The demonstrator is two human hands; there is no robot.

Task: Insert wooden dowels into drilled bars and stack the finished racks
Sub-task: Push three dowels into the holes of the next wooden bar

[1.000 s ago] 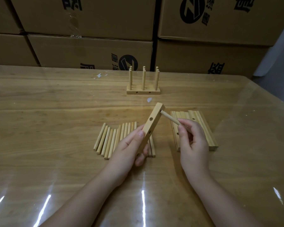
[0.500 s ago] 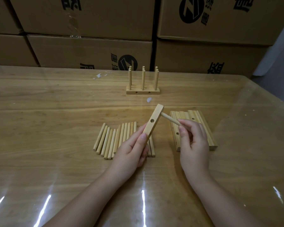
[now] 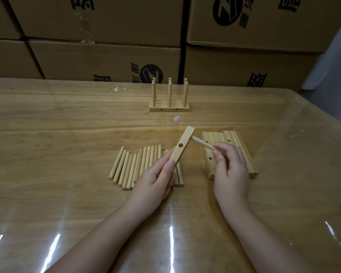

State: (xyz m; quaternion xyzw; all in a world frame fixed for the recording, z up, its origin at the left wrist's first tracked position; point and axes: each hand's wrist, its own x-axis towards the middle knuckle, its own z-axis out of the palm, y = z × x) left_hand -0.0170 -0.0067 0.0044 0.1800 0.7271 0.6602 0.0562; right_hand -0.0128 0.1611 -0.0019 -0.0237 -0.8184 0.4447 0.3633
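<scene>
My left hand (image 3: 156, 180) grips the lower end of a drilled wooden bar (image 3: 182, 145), holding it tilted above the table. One open hole shows in the bar's middle. My right hand (image 3: 229, 168) pinches a dowel (image 3: 203, 145) whose far end sits in the bar's upper hole. A row of loose dowels (image 3: 134, 167) lies flat under my left hand. Several drilled bars (image 3: 227, 152) lie side by side under my right hand. Finished racks (image 3: 169, 100) with upright dowels stand farther back.
Stacked cardboard boxes (image 3: 106, 58) with black print form a wall behind the wooden table (image 3: 47, 134). The table's glossy cover reflects light near its front edge. The right table edge (image 3: 323, 123) runs diagonally.
The bar has turned in my left hand, so its drilled face points more toward me. The dowel in my right hand has gone deeper into the upper hole.
</scene>
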